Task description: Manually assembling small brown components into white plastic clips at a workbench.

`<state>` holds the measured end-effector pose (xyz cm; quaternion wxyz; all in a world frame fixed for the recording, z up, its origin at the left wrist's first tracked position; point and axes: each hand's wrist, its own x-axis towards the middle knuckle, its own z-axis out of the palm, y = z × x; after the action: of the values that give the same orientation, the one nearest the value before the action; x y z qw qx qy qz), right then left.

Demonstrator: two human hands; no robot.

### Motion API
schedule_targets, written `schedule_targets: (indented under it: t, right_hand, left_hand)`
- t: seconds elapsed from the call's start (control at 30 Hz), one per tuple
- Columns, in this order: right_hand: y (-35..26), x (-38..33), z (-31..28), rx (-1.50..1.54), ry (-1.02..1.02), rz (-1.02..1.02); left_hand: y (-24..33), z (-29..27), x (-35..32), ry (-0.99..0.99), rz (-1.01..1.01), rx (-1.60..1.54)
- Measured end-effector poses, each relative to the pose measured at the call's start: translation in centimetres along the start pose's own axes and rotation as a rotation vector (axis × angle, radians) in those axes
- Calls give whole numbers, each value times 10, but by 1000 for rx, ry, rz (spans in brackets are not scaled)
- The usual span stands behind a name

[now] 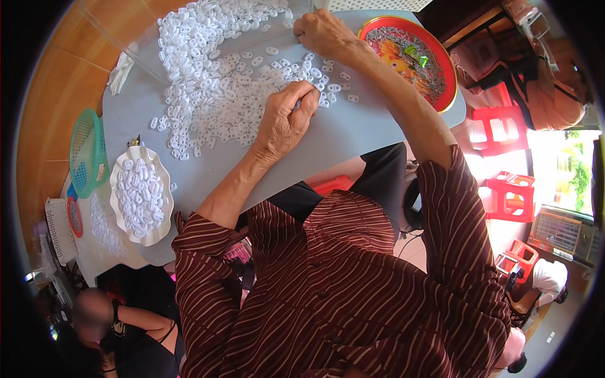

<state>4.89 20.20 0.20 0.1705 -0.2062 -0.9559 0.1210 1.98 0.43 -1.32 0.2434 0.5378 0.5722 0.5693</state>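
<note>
I see my left hand [283, 123] resting near the middle of the grey tabletop [353, 132], its fingers [307, 101] pinched on small white plastic pieces [214, 82] at the near fringe of the heap that spreads toward the far edge. My right hand [321, 31] lies at the far edge beside the red tray [449, 75] in the far right corner; whether its curled fingers grasp a piece I cannot tell. A white scalloped dish [121, 165] of the same pieces sits at the near left corner, beside a green basket [88, 151].
</note>
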Motion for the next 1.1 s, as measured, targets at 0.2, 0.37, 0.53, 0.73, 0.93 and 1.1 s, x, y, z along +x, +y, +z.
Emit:
schedule_targets:
  t: [0.2, 0.37, 0.53, 0.73, 0.93, 1.1]
  right_hand:
    - [-8, -3, -4, -107, -96, -78]
    - [-11, -26, -17, 489, 96, -53]
    - [-19, -58, -22, 920, 20, 32]
    - [-34, -85, -23, 946, 50, 31]
    - [-32, -100, -22, 1052, 52, 178]
    - [-37, -104, -21, 898, 167, 102]
  left_hand:
    - [3, -2, -1, 8, -14, 11]
    - [8, -7, 3, 31, -39, -5]
    - [15, -17, 13, 198, -128, 1]
    - [7, -19, 17, 100, -148, -2]
    - [-1, -14, 17, 128, -55, 31]
    - [7, -8, 17, 113, -101, 20]
